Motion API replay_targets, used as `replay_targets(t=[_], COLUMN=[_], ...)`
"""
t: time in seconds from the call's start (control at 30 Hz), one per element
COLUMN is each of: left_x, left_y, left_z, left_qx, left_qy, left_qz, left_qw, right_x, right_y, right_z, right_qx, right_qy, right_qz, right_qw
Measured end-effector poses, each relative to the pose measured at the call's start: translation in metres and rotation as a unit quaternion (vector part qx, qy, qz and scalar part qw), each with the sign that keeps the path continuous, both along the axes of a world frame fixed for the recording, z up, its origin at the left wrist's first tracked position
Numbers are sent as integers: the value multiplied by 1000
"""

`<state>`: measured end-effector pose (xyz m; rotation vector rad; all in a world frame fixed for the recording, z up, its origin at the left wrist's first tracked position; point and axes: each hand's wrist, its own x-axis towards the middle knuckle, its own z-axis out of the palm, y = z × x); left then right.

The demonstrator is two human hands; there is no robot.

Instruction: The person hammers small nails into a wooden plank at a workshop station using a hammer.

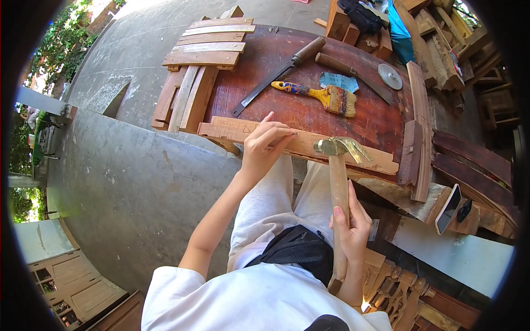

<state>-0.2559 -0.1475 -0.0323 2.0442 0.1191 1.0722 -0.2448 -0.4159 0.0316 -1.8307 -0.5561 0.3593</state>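
Observation:
My right hand [353, 226] is wrapped round the wooden handle of a claw hammer [338, 190]. The hammer's metal head is up, over the near edge of a long wooden board [237, 128], its claw pointing right. My left hand [266, 144] rests at that board, thumb and forefinger pinched together just above it. Whatever is between those fingertips is too small to make out. Beyond the board, a paintbrush [314, 96] with a yellow patterned handle lies on the reddish-brown tabletop [248, 83].
Behind the brush lie a long flat blade with a handle [265, 85], another handled blade [359, 74], blue sandpaper [338, 81] and a metal disc [390, 76]. Slatted wood pieces [207, 41] stand at left. A phone [448, 209] is at right, near stacked timber [436, 49].

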Motion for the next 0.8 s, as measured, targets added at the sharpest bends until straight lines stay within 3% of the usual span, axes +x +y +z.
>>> replay_targets(t=[0.13, 0.2, 0.3, 0.43, 0.73, 0.8], left_x=[-1, 0, -1, -1, -1, -1], left_y=[0, 0, 1, 1, 1, 0], left_z=[0, -1, 0, 2, 1, 2], left_qx=[11, 4, 3, -2, -3, -7], left_qy=[4, -3, 3, -2, 7, 9], left_qz=[-8, -12, -17, -13, -18, -12], left_qw=[1000, 1000, 1000, 1000, 1000, 1000], right_x=[3, 4, 2, 4, -2, -1], right_y=[8, 10, 21, 27, 24, 30], right_z=[22, 26, 28, 27, 38, 26], right_qx=[0, 7, 15, -69, 21, -9], right_qy=[-20, -141, -192, -185, -305, -275], right_qz=[0, 21, 34, 77, 30, 45], right_qw=[1000, 990, 981, 977, 952, 960])
